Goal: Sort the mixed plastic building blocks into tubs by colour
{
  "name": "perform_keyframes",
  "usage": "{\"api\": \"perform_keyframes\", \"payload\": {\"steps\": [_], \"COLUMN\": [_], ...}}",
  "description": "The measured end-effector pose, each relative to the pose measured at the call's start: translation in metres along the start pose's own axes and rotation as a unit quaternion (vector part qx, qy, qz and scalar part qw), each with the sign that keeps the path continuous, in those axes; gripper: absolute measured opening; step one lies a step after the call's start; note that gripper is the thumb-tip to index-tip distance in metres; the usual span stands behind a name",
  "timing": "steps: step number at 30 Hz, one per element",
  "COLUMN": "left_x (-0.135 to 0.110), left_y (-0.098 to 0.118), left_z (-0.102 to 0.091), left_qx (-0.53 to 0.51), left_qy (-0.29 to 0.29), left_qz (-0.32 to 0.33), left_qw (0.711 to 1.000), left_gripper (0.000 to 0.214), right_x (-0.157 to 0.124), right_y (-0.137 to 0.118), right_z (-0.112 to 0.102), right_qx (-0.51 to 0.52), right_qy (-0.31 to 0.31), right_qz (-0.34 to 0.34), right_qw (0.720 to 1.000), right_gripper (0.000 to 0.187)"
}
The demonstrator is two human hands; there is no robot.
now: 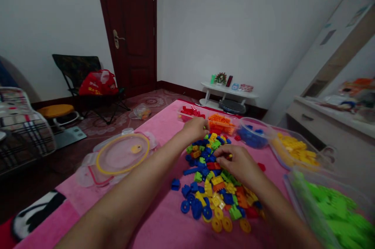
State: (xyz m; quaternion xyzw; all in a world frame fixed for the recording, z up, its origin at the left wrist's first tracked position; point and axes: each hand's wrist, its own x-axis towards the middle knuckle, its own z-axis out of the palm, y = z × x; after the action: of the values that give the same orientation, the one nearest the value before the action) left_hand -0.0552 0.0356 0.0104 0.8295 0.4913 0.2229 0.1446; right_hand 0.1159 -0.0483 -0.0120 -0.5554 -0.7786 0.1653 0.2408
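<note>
A heap of mixed coloured plastic bricks [213, 186] lies on a pink cloth [164, 217]. My left hand [195, 127] reaches to the heap's far edge, close to the tub of orange bricks [220, 123]; its fingers curl downward and what they hold is hidden. My right hand [234, 161] rests on the middle of the heap, fingers pinched together on a small piece I cannot make out. Red bricks [191, 112] sit in a tub just beyond the left hand.
Clear tubs hold blue bricks [252, 135], yellow bricks [297, 149] and green bricks [336, 206] along the right. Clear lids [121, 154] lie at the left of the cloth. A folding chair with a red bag [98, 83], a door and a low white table [227, 92] stand behind.
</note>
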Motion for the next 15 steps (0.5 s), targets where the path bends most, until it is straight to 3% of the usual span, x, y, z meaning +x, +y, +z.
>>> {"api": "perform_keyframes", "payload": {"steps": [6,11,15], "left_x": [-0.014,-0.015,-0.010], "left_y": [-0.038,-0.047,-0.045], "left_z": [-0.033,-0.050,-0.042], "left_qx": [0.159,0.144,0.086], "left_qy": [-0.050,0.094,0.091], "left_qz": [-0.127,-0.154,-0.110], "left_qw": [0.978,0.973,0.986], "left_gripper": [0.017,0.022,0.020], "right_x": [0.004,0.019,0.044], "right_y": [-0.007,-0.052,-0.082], "right_z": [0.012,0.048,0.087], "right_qx": [-0.007,-0.028,-0.106], "right_qy": [-0.017,-0.029,-0.099], "right_qz": [-0.015,-0.127,-0.187], "right_qw": [1.000,0.991,0.972], "right_gripper": [0.017,0.026,0.050]}}
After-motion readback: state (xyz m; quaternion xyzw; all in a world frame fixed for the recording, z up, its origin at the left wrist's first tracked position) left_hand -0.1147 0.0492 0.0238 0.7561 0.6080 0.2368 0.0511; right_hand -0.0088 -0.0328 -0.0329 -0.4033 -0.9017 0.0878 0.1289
